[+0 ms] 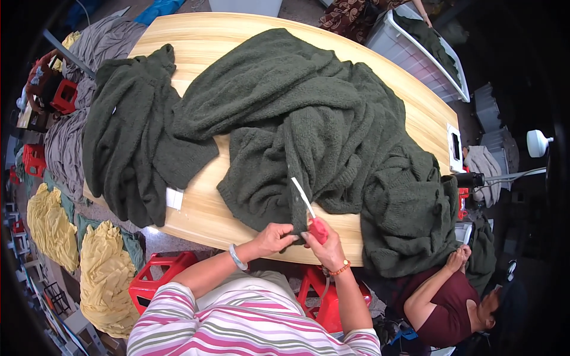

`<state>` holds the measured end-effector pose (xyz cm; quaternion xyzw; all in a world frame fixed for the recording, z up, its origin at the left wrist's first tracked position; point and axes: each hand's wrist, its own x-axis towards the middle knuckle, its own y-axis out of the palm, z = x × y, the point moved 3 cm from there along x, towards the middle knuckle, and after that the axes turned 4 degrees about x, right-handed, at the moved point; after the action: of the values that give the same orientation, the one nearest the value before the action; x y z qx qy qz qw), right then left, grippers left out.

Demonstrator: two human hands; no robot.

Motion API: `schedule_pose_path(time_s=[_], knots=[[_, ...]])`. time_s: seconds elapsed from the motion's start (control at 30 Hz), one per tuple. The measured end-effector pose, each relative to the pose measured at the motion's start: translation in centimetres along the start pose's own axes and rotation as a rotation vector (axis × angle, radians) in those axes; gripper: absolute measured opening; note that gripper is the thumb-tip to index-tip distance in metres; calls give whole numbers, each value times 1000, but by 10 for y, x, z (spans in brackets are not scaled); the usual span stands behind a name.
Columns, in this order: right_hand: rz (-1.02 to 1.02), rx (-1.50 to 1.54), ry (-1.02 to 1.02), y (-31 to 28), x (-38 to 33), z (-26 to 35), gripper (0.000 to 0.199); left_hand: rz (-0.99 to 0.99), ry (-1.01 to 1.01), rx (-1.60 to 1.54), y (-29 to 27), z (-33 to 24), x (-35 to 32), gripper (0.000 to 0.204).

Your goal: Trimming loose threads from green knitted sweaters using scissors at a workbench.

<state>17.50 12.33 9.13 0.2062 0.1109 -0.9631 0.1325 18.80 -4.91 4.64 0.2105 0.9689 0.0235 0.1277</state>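
At the table's near edge, my left hand is closed, its thumb and fingers pinching the lower edge of a dark green knit garment. Close beside it, my right hand grips a pair of scissors with red handles. Their pale blades point away from me and lie over a long narrow band of the knit. My right thumb and fingertips also meet the garment's edge near my left hand; whether they pinch it I cannot tell. The garment lies in heavy folds across the middle of the table.
More dark green knitwear lies on the wooden table, at left and right. Red stools stand by me. A co-worker in a maroon top sits at lower right. A white bin stands beyond; yellow cloth heaps lie left.
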Motion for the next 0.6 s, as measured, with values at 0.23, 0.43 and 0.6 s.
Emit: schedule_pose_path(time_s=[0.23, 0.43, 0.6], knots=[[35, -44, -4, 3, -4, -5, 15, 88, -167, -273, -9, 25, 4, 22], [84, -6, 6, 6, -12, -9, 9, -174, -195, -891, -48, 15, 47, 25], [60, -37, 56, 0, -26, -8, 9, -237, -141, -1186, -72, -1, 82, 23]])
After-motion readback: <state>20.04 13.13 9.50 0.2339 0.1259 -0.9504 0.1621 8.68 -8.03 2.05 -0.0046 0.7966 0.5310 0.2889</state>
